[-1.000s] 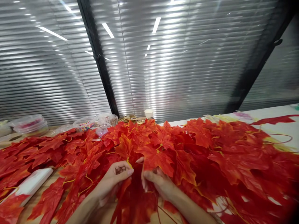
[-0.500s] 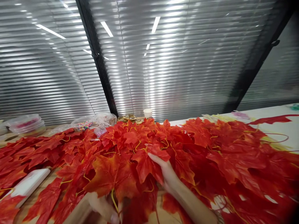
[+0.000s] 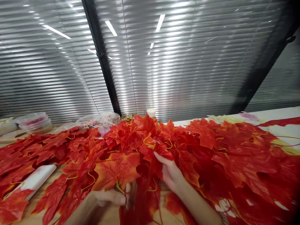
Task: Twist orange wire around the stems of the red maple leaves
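Observation:
My left hand [image 3: 109,197], low in the view, is closed in a pinch at the yellow stem of an orange-red artificial maple leaf [image 3: 117,170]; the leaf spreads out above the fingers. My right hand [image 3: 170,171] reaches in from the lower right, its thumb on top of a red maple leaf [image 3: 152,157] and its other fingers mostly hidden beneath. A yellow stem [image 3: 148,140] sticks up by its fingertips. Overlapping red leaves [image 3: 243,159] lie all around both hands, and some hang between them.
A white box-like object [image 3: 39,176] lies among leaves at the left. Behind the pile are stacked clear plastic tubs [image 3: 35,122], a clear bag [image 3: 109,118] and a white paper cup [image 3: 151,112]. Slatted blinds [image 3: 168,68] behind glass rise beyond the table.
My left hand has shifted up and right with the leaf stem. A leaf and its yellow stem near my right fingertips now stand higher. The whole view has shifted slightly.

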Available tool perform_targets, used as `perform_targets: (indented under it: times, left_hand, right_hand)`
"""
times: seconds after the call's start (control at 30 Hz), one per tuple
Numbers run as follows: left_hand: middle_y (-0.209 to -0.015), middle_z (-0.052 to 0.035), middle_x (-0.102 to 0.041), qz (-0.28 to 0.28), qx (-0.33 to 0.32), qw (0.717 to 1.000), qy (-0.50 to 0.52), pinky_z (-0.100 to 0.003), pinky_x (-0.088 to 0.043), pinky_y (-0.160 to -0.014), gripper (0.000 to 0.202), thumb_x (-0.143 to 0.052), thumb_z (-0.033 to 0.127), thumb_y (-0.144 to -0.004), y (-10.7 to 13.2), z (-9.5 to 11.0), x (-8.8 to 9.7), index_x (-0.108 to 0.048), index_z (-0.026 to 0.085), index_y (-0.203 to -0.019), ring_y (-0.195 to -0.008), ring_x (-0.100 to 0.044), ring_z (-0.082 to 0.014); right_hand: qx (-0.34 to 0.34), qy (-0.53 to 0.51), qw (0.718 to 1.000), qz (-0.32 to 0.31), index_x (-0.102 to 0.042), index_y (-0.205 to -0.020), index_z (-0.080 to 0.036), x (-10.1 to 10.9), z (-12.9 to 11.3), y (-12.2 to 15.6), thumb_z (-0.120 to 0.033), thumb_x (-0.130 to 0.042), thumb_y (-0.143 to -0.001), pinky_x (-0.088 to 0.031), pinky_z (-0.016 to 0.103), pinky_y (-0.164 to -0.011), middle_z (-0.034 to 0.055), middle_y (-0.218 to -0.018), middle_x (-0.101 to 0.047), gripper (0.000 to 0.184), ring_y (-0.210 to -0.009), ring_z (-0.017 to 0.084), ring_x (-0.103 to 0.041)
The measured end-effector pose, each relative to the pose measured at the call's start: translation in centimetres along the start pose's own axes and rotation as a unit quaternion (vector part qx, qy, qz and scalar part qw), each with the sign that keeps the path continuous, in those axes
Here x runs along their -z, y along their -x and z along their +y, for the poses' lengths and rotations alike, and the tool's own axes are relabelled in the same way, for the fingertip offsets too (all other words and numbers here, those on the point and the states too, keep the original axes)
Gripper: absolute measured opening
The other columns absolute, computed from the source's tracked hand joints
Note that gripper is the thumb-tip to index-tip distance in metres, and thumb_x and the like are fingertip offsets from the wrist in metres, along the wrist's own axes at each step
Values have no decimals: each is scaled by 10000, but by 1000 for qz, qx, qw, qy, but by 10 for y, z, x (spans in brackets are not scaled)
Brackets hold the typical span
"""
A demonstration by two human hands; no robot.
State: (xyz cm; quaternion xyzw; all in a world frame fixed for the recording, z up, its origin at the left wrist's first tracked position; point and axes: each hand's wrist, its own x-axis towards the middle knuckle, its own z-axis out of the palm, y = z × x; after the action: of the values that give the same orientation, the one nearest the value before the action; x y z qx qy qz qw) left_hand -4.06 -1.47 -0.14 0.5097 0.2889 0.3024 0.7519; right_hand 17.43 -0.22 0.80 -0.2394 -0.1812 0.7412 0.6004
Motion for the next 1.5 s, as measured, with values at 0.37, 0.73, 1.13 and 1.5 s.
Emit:
perform_targets:
  times: [0.37, 0.73, 1.13, 1.5]
  left_hand:
    - [-606, 20, -460, 127, -48, 979, 155, -218, -374, -612, 232, -712, 312, -668, -13, 23, -14, -549, 147, -663, -575, -432, -93]
    - [-597, 25, -488, 206, -198, 926, 247, -205, -495, -596, 96, -553, 83, -769, -10, 51, -11, -558, 142, -694, -514, -491, -71]
    - [-592, 12, -566, 291, -318, 813, 391, -117, -511, -531, 301, -319, 70, -883, 7, 89, 11, -570, 147, -736, -533, -560, -57]
    - [-598, 22, -596, 312, -243, 873, 285, -168, -498, -540, 135, -498, 142, -827, -3, 70, 2, -607, 162, -749, -538, -588, -89]
  right_hand:
    - [-54, -8, 998, 14, -690, -843, -175, -3, -1, 0, -300, -721, -667, -511, 219, -703, 17, -842, -722, 218, -746, 138, -664]
    - [-154, 180, 923, -303, -659, -888, -86, -3, -3, 9, -564, -558, -722, -485, 247, -563, 69, -688, -670, 516, -563, 139, -619]
    - [-169, 340, 867, -321, -639, -996, -115, -48, -39, 60, -257, -551, -801, -418, 178, -458, 15, -646, -635, 257, -444, 74, -559]
    - [71, 441, 889, -97, -679, -828, -137, -50, -44, 76, -399, -551, -799, -201, 183, -367, -56, -446, -430, 293, -382, 50, -297]
